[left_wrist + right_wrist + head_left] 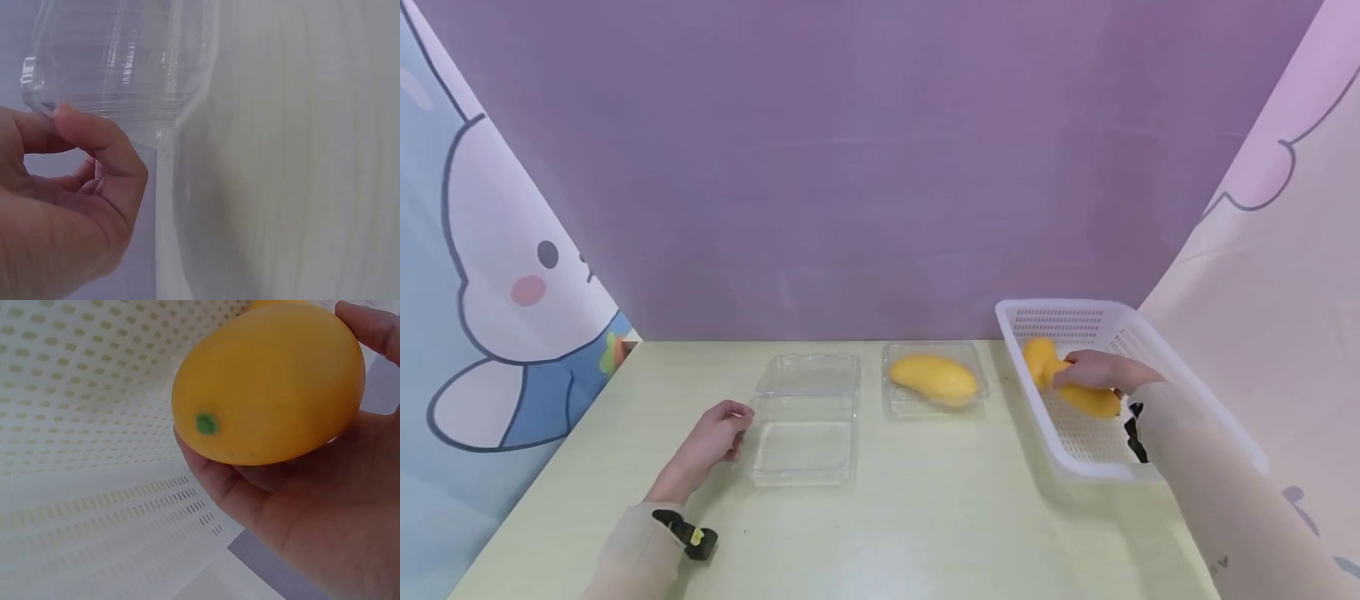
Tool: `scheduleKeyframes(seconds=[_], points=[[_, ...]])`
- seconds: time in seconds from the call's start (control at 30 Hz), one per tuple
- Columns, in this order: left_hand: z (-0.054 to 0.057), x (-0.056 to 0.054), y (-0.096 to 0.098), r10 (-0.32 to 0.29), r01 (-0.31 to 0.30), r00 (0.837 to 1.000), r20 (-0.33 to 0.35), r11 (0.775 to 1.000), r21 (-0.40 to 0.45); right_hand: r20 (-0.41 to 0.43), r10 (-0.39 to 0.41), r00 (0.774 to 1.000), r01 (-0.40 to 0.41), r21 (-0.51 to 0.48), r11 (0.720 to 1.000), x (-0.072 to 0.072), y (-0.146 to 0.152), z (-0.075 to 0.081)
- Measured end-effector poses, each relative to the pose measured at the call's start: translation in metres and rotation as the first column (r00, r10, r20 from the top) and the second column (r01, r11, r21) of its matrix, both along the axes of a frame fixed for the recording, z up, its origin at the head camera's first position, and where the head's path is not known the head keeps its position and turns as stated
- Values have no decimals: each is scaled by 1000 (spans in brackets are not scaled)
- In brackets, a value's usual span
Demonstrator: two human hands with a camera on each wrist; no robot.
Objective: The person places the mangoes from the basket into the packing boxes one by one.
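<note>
My right hand [1097, 371] grips a yellow mango [1093, 402] inside the white perforated basket [1052, 433]. In the right wrist view the fingers curl round the mango [269, 387], whose green stem spot faces the camera. Another mango [1039, 357] lies in the basket against its left wall. On the left, my left hand [718, 433] pinches the edge of an opened clear plastic box [805, 479] with thumb and forefinger. The left wrist view shows these fingertips at a corner of the clear plastic box [125, 69].
Between the opened box and the basket, a second clear plastic box [898, 407] holds a mango [934, 379]. A purple panel [880, 167] rises behind the pale table [917, 533]. Printed cloths hang at both sides.
</note>
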State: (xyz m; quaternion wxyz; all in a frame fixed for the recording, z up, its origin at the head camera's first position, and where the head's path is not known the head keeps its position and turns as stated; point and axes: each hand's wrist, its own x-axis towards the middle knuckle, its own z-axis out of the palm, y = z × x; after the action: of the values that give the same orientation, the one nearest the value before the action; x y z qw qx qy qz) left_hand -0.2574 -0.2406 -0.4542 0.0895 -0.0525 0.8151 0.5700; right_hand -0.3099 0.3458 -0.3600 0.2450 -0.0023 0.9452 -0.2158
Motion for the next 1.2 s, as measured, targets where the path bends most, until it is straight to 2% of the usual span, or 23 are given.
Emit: scheduleKeyframes(seconds=[0.43,0.63,0.83,1.03,1.2], points=[[0,4,4,6,-6,1000,-13,1000,4,-80,8,997,-23,-190,981,4,-11,17],[0,5,8,3,-3,1000,-12,1000,16,-93,-16,996,-4,-210,978,7,-16,24],[1,7,12,7,-6,1000,-12,1000,30,-163,2,987,-35,-201,979,10,-21,28],[3,11,15,0,0,1000,-12,999,39,-250,17,968,-70,-202,977,14,-26,31],[3,12,16,0,0,1000,-14,1000,30,-283,-8,959,-63,-238,969,22,-38,39]])
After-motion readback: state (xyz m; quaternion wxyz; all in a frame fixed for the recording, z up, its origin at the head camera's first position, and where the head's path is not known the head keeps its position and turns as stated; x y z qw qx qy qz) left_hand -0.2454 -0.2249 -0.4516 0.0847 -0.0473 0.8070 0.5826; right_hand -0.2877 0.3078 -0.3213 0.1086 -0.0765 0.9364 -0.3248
